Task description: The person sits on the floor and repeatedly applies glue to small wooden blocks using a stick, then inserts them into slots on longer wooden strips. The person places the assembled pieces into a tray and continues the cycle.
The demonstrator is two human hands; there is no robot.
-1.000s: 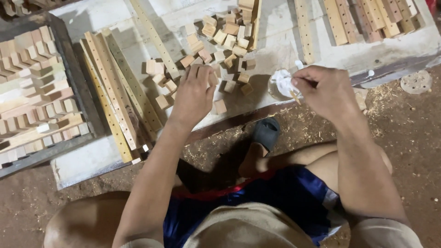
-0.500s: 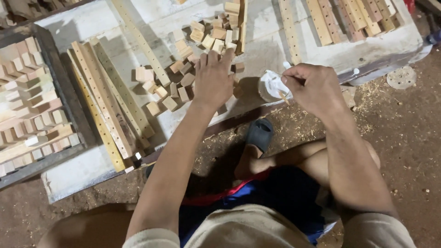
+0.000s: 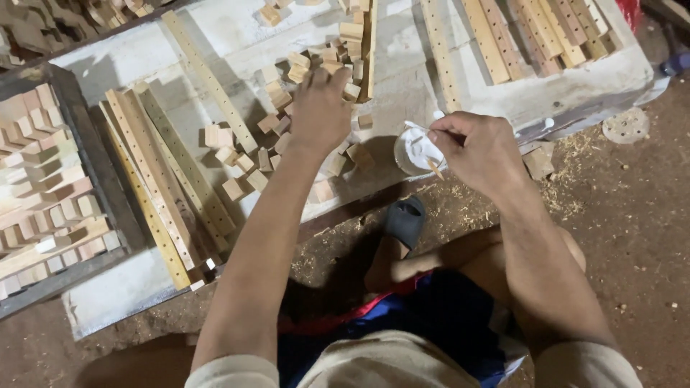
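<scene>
Gluing step in hand, judging by the layout; left hand (image 3: 320,108) spread wide, palm down over the small wooden blocks (image 3: 302,72) scattered on the white board (image 3: 129,294); right hand (image 3: 478,147) pinching a thin stick (image 3: 433,167) at the white glue cup (image 3: 417,152); picking one pale, squarish block comes next, probably.

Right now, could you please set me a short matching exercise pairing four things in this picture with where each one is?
Things:
1. left hand
2. right hand
3. black sandal
4. drilled wooden strips

Places:
a. on the sawdust-strewn ground beside the board
b. over the scattered small wooden blocks
c. lying side by side at the board's left
d. holding a thin stick at the small white cup

Pairs: 1-b, 2-d, 3-a, 4-c
</scene>
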